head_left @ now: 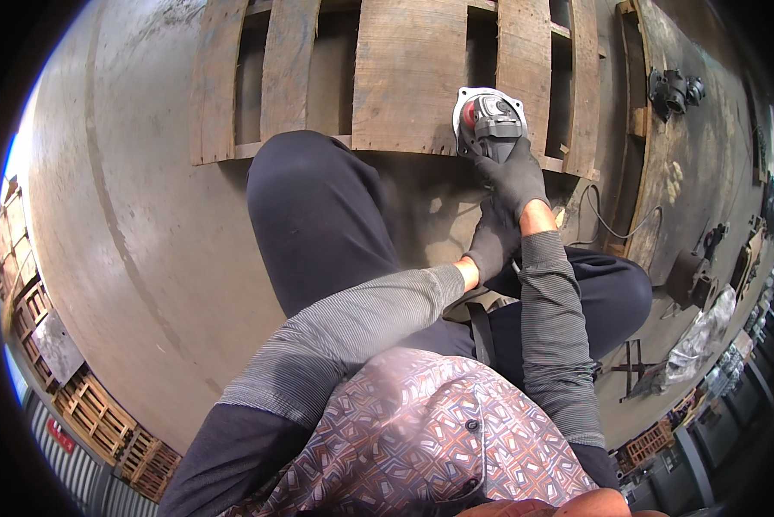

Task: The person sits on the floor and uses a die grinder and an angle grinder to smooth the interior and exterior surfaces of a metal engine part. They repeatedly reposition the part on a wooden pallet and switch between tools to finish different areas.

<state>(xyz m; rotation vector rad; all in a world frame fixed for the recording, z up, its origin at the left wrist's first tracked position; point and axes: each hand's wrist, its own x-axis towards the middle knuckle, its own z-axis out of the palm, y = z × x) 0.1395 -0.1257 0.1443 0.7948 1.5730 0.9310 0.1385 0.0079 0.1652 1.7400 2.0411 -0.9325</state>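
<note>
An angle grinder (pixel 496 127) with a grey head is held over a pale metal flange plate (pixel 518 102) with holes in its corner lugs. The plate rests at the near edge of a wooden pallet (pixel 411 73). Dark gloves cover both of my hands. My right hand (pixel 523 179) grips the grinder's body just behind the head. Closer to me, my left hand (pixel 494 239) is closed round the rear of the same tool. The grinder's disc and most of its handle are hidden by the head and my gloves.
My bent knees flank the tool, the left knee (pixel 305 181) touching or close to the pallet. A thin cable (pixel 625 234) loops over the floor at right. Dark metal fittings (pixel 677 91) sit on a wooden board (pixel 695 142). Stacked pallets (pixel 94 414) stand far left.
</note>
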